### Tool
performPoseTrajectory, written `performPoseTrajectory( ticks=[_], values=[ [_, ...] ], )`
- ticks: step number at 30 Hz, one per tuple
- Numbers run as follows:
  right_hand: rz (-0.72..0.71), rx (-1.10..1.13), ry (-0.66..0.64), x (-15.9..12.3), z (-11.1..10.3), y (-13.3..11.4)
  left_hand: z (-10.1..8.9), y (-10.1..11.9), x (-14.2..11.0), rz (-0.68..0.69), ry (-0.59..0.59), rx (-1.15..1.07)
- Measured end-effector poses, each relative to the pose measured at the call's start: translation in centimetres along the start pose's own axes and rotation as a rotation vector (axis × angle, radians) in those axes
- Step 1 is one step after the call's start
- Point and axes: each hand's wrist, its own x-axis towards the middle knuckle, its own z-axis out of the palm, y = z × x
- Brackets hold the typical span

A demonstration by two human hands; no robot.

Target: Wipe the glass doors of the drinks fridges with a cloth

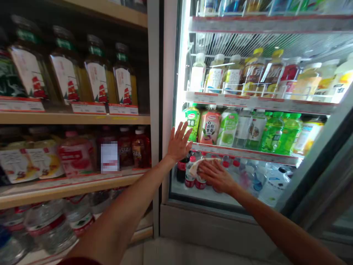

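My left hand (178, 144) is raised with its fingers spread, at the left side of the cooler's glass door (183, 195); it holds nothing. Whether its palm touches the glass I cannot tell. Under my right hand (215, 173) is a pale cloth (196, 168), pressed flat at the height of the lower bottles. Part of the cloth is hidden by the fingers. Behind it stand small bottles with red caps (190, 176) and a dark cola bottle (181, 171). Beyond my left fingertips is a green drink bottle (193, 119).
Left of the cooler, a wooden shelf (82, 119) carries large juice bottles (96, 73) and multipacks of drinks (75, 154). Big water bottles (49, 224) stand low down. A grey diagonal door frame (311, 158) borders the cooler on the right.
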Motion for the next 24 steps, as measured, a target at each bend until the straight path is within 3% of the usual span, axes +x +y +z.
performPoseTrajectory(
  ticks=[2, 5, 7, 8, 12, 13, 14, 17, 18, 19, 22, 23, 24],
  values=[
    [-0.007, -0.022, -0.001, -1.0, -0.1, 0.4, 0.3, 0.1, -0.2, -0.013, 0.01, 0.028],
    [0.394, -0.141, 0.249, -0.4, -1.0, 2.9, 0.6, 0.1, -0.3, -0.03, 0.02, 0.044],
    [0.534, -0.174, 0.356, -0.2, -1.1, 3.4, 0.7, 0.1, -0.3, -0.028, 0.027, 0.044],
    [0.497, -0.163, 0.342, -0.5, -1.0, 3.1, 0.7, 0.1, -0.3, -0.026, 0.031, 0.04],
    [0.027, -0.068, 0.061, -2.6, -0.4, 1.4, 0.7, 0.1, -0.3, -0.032, 0.023, 0.014],
    [0.025, -0.076, 0.044, -2.8, -0.5, 1.6, 0.7, 0.1, -0.3, -0.037, 0.022, 0.009],
    [0.116, -0.103, 0.073, -2.8, -0.8, 2.3, 0.7, 0.1, -0.3, -0.043, 0.023, 0.004],
    [0.59, -0.233, 0.323, -2.5, -1.8, 4.5, 0.8, 0.1, -0.3, -0.06, 0.026, -0.019],
    [0.656, -0.254, 0.364, -2.7, -2.0, 4.8, 0.9, 0.1, -0.3, -0.065, 0.026, -0.032],
    [0.631, -0.254, 0.352, -3.0, -2.0, 4.8, 0.9, 0.0, -0.3, -0.069, 0.024, -0.043],
    [0.256, -0.175, 0.122, -5.2, -1.9, 4.0, 1.1, 0.0, -0.4, -0.071, 0.013, -0.057],
    [0.197, -0.16, 0.063, -6.1, -1.9, 4.1, 1.1, 0.0, -0.4, -0.073, 0.009, -0.052],
    [0.228, -0.167, 0.058, -6.8, -2.1, 4.5, 1.2, 0.0, -0.4, -0.074, 0.012, -0.044]
  ],
)
